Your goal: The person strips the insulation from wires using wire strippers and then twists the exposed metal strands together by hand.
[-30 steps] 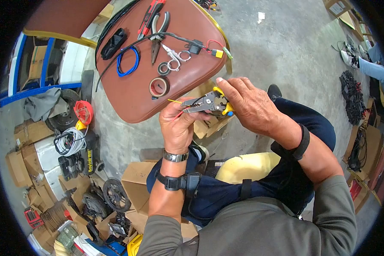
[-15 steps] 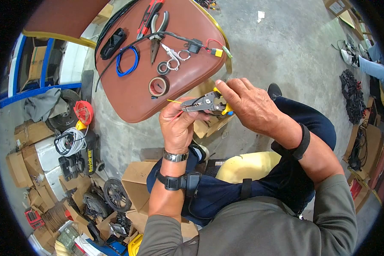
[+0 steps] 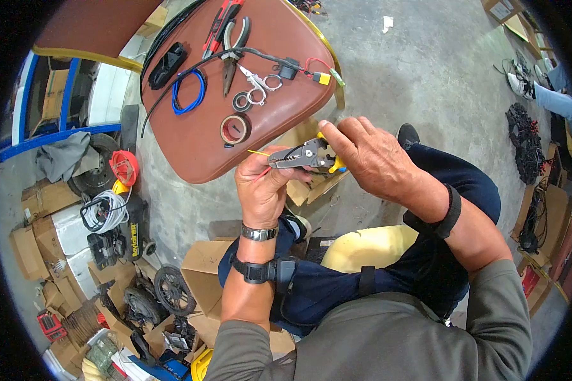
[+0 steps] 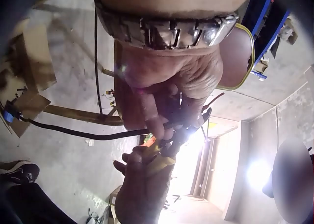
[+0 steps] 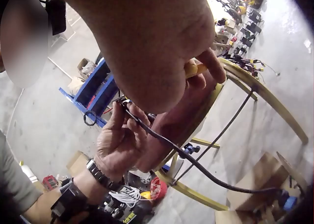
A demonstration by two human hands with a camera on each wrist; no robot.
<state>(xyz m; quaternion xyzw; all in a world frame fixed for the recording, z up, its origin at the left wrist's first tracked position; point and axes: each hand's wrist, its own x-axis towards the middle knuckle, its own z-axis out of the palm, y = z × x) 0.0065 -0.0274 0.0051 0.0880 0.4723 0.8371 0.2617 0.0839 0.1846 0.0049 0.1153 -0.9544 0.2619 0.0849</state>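
My right hand (image 3: 375,159) grips a wire stripper (image 3: 307,153) by its yellow handles, the grey jaws pointing left. At the jaws, my left hand (image 3: 260,190) pinches the end of a black cable (image 5: 181,153) between thumb and fingers. A thin yellow wire (image 3: 257,152) and a short red wire (image 3: 265,172) stick out to the left of the left hand's fingers. In the left wrist view the cable runs away from the hands toward a cardboard box. Fingers partly hide where the jaws meet the wires.
Just beyond the hands is a brown chair seat (image 3: 190,152). On it lie a tape roll (image 3: 234,129), scissors (image 3: 255,89), pliers (image 3: 234,57), a utility knife (image 3: 221,28), a blue wire coil (image 3: 189,93) and a cable with a yellow connector (image 3: 322,78). Boxes and wheels crowd the left floor.
Both hands and the wire stripper have shifted very slightly left in the head view. The stripper's jaws look a little closer together; both hands keep their holds.
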